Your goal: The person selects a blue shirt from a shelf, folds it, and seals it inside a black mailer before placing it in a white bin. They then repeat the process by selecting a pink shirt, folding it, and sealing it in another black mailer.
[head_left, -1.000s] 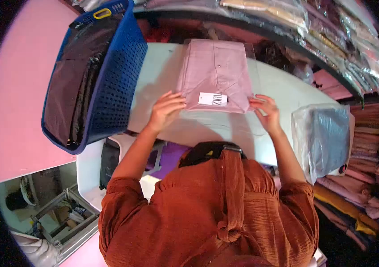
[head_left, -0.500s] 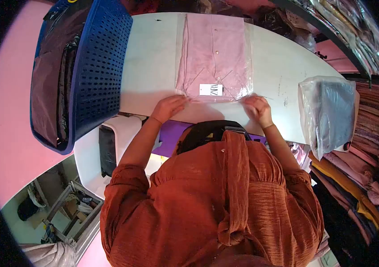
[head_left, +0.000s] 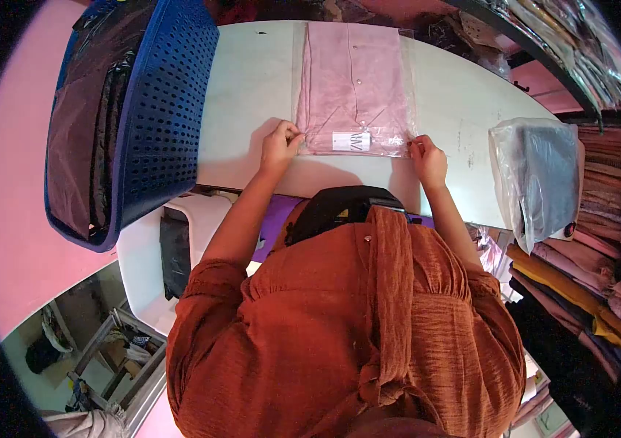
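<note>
A folded pink garment (head_left: pixel 332 80) lies in a clear plastic bag (head_left: pixel 408 95) on the white table (head_left: pixel 248 87). Its white tag (head_left: pixel 351 141) shows through the plastic near the edge closest to me. My left hand (head_left: pixel 280 148) pinches the bag's near left corner, thumb and fingers together. At the near right corner, my right hand (head_left: pixel 429 159) grips the plastic between its fingertips. The bag lies flat between both hands.
A blue perforated basket (head_left: pixel 161 109) with dark plastic-wrapped items stands at the left. Another bagged grey-blue garment (head_left: pixel 540 182) lies at the table's right end. Stacked folded fabrics (head_left: pixel 606 175) fill the right side. A white chair (head_left: pixel 139 270) is below the table at left.
Both hands have moved up and away from my body. The bag's near edge has shifted slightly up too, and my left hand now pinches higher at its left side.
</note>
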The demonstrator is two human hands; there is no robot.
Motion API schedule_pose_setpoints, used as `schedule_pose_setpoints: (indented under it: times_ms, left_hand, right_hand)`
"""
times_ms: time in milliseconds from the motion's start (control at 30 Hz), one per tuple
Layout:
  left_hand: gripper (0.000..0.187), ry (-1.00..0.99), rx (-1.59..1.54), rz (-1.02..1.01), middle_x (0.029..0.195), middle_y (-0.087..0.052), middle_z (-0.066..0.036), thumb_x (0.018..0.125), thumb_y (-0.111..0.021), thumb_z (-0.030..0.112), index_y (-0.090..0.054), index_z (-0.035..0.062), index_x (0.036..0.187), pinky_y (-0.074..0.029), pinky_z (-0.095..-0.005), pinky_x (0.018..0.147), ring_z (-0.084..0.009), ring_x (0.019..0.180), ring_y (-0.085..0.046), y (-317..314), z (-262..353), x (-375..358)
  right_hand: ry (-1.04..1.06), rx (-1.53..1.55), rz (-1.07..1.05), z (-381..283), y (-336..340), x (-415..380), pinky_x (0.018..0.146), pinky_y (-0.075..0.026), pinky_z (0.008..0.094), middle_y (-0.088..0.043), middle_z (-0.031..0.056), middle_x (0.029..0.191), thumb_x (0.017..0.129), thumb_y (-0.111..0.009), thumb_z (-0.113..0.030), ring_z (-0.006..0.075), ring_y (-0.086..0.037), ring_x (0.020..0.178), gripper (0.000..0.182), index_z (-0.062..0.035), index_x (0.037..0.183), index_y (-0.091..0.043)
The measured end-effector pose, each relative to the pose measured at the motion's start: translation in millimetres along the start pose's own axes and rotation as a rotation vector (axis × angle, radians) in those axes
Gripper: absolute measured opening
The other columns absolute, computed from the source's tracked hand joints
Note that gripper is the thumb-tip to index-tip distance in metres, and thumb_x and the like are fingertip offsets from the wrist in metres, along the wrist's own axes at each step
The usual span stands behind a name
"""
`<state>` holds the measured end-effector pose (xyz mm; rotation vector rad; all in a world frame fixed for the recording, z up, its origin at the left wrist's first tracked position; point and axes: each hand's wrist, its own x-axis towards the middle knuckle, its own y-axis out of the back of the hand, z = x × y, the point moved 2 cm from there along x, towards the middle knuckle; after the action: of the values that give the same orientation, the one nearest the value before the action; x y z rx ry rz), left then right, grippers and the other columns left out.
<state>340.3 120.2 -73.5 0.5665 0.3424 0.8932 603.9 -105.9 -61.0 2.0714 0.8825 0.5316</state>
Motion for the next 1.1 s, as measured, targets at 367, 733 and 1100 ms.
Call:
schedule_pose_setpoints:
  times_ms: [367, 733, 1100]
  left_hand:
    - [0.020, -0.630, 0.567, 0.086, 0.103, -0.059, -0.004, 0.077, -0.061, 0.016, -0.062, 0.0139, 0.096, -0.044, -0.0400, 0.084, -0.0236, 0.098, -0.056, 15, 17, 1]
    - [0.063, -0.686, 0.400, -0.185, 0.119, -0.053, -0.005, 0.065, -0.075, 0.033, -0.055, 0.0145, 0.121, -0.031, -0.0447, 0.100, -0.0239, 0.112, -0.050, 27, 19, -15]
    - [0.058, -0.617, 0.460, -0.163, 0.120, -0.053, -0.003, 0.069, -0.073, 0.031, -0.055, 0.0147, 0.121, -0.030, -0.0412, 0.098, -0.0211, 0.113, -0.049, 17, 10, -15]
  right_hand:
    - [0.480, -0.484, 0.255, -23, 5, -5, 0.091, -0.039, 0.0422, -0.056, 0.0057, 0.109, 0.077, -0.056, -0.015, 0.0267, -0.048, 0.107, 0.024, -0.0134, 0.100, -0.058]
    - [0.568, -0.325, 0.050, -19, 10, -13, 0.103, -0.028, 0.0511, -0.056, 0.0029, 0.115, 0.074, -0.068, -0.032, 0.0285, -0.047, 0.115, 0.045, -0.0121, 0.112, -0.059]
    - [0.521, -0.315, 0.038, -9, 2, -13, 0.103, -0.027, 0.0514, -0.055, 0.0027, 0.118, 0.069, -0.069, -0.028, 0.0273, -0.047, 0.116, 0.052, -0.0133, 0.117, -0.056]
